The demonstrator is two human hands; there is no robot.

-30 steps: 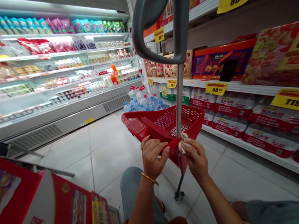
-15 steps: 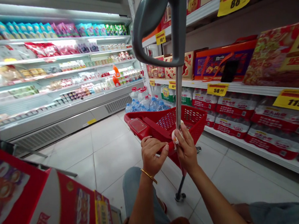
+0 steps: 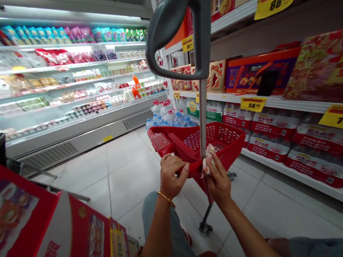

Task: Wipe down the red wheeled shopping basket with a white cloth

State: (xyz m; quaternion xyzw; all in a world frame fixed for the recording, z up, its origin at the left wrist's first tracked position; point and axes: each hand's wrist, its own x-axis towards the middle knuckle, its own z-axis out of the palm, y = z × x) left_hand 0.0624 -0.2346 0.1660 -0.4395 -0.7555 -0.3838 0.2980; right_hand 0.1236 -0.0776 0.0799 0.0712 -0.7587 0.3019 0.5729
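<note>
A red plastic shopping cart (image 3: 233,143) with a basket of pierced walls stands before me. From its near side rises a metal pole (image 3: 203,109), topped by a grey loop handle (image 3: 203,33). My left hand (image 3: 172,174) is closed over the basket's near rim, its fingers curled round the red edge. A pale, crumpled cloth (image 3: 209,157) is in my right hand (image 3: 219,180), which presses it against the rim beside the foot of the pole. Part of the cloth is hidden under the fingers.
A refrigerated display case (image 3: 77,120) runs along the back left. Shelves with boxes and wrapped bottle packs (image 3: 269,144) line the right side. Large water bottles (image 3: 170,118) stand beyond the cart. At the lower left is a red box (image 3: 69,233); tiled floor (image 3: 126,160) lies between.
The cart's basket appears slightly farther right, and the handle leans a little more left. My right hand has shifted slightly right with the cloth, which shows more now. My left hand stays on the rim.
</note>
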